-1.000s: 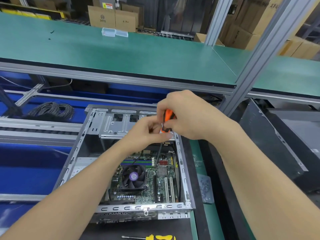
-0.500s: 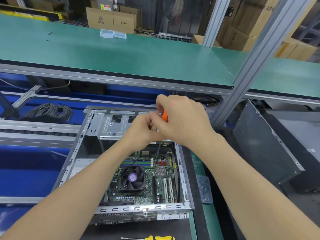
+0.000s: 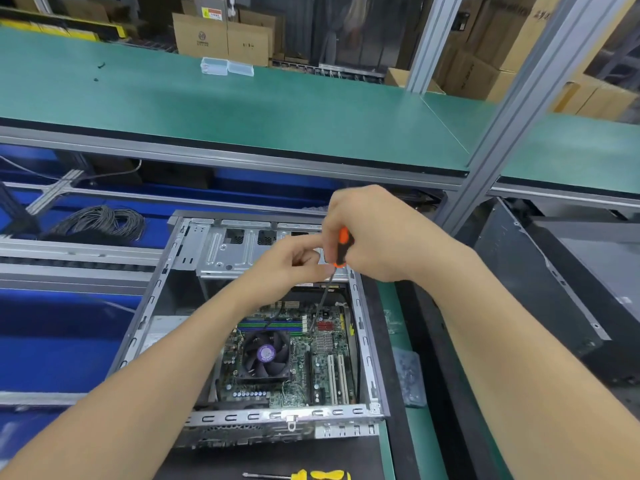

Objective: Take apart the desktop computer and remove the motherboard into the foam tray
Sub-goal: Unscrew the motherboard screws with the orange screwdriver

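An open grey desktop case (image 3: pixel 363 344) lies on the bench with its side panel off. Inside it sits the green motherboard (image 3: pixel 322 362) with a black CPU fan (image 3: pixel 265 355). My right hand (image 3: pixel 381 237) grips an orange-and-black screwdriver (image 3: pixel 341 247) held upright, its thin shaft reaching down to the board near the red connectors. My left hand (image 3: pixel 294 265) pinches the screwdriver at the base of its handle. The metal drive cage (image 3: pixel 235 251) lies just behind both hands. No foam tray is in view.
A yellow-handled screwdriver (image 3: pixel 301 475) lies at the near edge. A black case panel (image 3: pixel 540 296) rests to the right. A clear bag of small parts (image 3: pixel 410 377) sits beside the case. Coiled cable (image 3: pixel 100 221) lies at left. A green shelf (image 3: pixel 242 109) spans above.
Both hands stay together on the orange screwdriver; my right hand's fingers have shifted on the handle so more of the orange shows. The case has not moved.
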`<control>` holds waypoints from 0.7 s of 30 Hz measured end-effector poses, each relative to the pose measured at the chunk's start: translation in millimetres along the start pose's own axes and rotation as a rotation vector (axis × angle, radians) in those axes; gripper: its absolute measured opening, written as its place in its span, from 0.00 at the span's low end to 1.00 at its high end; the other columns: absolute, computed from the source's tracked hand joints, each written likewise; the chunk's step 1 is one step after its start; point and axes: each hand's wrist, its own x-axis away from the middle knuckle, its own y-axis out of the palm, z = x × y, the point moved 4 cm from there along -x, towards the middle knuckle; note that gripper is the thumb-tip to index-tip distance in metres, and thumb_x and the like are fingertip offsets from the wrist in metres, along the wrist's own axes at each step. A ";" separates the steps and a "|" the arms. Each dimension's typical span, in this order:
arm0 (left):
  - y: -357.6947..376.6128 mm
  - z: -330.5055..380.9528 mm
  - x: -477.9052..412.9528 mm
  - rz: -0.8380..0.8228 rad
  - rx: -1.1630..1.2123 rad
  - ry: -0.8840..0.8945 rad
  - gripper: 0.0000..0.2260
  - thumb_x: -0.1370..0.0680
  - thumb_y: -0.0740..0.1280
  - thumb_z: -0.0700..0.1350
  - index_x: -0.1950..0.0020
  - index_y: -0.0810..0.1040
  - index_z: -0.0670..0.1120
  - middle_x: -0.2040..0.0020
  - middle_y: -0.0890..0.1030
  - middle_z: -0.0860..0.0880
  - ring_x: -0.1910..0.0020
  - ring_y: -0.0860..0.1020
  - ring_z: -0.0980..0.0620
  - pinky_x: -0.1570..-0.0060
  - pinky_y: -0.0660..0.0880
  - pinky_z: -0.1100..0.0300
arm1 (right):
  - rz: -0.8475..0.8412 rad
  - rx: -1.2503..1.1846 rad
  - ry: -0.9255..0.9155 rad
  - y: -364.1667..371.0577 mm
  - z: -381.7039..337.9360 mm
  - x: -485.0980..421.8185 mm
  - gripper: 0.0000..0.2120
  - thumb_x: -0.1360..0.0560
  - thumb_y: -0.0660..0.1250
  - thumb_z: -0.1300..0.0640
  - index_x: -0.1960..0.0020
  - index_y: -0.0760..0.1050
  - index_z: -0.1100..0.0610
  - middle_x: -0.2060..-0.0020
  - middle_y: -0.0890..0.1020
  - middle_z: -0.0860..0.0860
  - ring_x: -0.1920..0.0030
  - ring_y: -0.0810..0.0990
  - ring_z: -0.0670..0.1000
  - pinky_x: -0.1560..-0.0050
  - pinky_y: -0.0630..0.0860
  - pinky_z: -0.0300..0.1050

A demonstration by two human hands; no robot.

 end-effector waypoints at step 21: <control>11.7 -7.3 -13.3 0.373 -0.145 -0.078 0.11 0.38 0.74 0.53 0.62 0.73 0.61 0.68 0.71 0.41 0.70 0.65 0.54 0.68 0.60 0.58 | 0.223 0.092 0.195 18.1 1.6 -15.8 0.07 0.20 0.66 0.53 0.53 0.75 0.55 0.59 0.77 0.51 0.54 0.79 0.58 0.58 0.74 0.49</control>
